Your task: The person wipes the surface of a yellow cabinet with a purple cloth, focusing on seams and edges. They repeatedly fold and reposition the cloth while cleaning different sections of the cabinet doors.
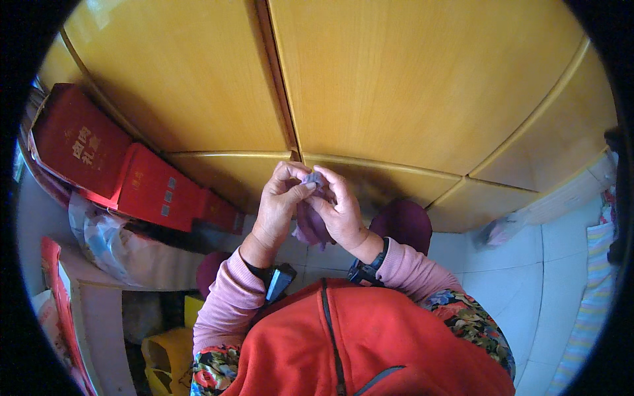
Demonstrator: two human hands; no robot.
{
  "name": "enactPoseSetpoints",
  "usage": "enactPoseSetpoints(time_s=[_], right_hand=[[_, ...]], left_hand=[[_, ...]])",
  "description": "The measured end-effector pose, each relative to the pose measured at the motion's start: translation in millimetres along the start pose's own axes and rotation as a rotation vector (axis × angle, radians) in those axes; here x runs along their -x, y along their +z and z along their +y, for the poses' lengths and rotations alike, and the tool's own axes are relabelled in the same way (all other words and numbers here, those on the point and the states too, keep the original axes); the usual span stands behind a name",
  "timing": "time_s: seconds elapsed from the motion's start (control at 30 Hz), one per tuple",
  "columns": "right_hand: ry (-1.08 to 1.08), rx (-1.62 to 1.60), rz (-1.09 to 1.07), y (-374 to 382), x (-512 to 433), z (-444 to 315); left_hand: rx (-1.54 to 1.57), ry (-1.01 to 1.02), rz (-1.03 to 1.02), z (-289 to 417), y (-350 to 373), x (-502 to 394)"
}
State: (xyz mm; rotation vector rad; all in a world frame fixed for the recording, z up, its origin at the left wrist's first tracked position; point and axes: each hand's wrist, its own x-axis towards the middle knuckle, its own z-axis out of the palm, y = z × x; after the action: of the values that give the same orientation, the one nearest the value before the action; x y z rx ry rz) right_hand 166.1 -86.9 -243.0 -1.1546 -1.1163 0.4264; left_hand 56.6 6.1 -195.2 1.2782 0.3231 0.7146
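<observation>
My left hand and my right hand meet in front of my body, both pinching a small piece of purple cloth. The upper end of the cloth is bunched between my thumbs and fingertips. Its lower part hangs down between my palms, with a ragged-looking edge. Part of the fabric is hidden behind my fingers. Both hands are held before the lower front of a yellow wooden cabinet. Each wrist wears a dark strap with a device on it.
Red printed boxes stand against the cabinet at left, beside a clear plastic bag. A yellow bag sits in an open compartment at lower left. Pale floor tiles and a striped cloth lie at right.
</observation>
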Motion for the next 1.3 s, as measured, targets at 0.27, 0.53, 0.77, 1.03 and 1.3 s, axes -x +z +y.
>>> enactPoseSetpoints(time_s=[0.27,0.53,0.77,1.03,1.3], right_hand=[[-0.066,0.057,0.141,-14.3,0.2,-17.3],[-0.192,-0.046,0.415,-60.3,-4.0,-44.3],[-0.452,0.674,0.722,-149.7,-29.7,-59.7],[-0.571,1.260,0.762,-160.1,-43.0,-56.6],[-0.570,1.181,0.509,-133.1,-27.6,-22.8]], left_hand=[[0.099,-0.233,-0.424,-42.8,-15.9,7.2],[-0.240,-0.464,-0.634,-82.9,-3.1,10.8],[-0.505,-0.045,-0.423,-56.7,52.4,0.2],[-0.477,-0.027,-0.380,-60.5,74.1,-4.1],[-0.563,-0.111,-0.240,-85.1,32.2,-4.4]])
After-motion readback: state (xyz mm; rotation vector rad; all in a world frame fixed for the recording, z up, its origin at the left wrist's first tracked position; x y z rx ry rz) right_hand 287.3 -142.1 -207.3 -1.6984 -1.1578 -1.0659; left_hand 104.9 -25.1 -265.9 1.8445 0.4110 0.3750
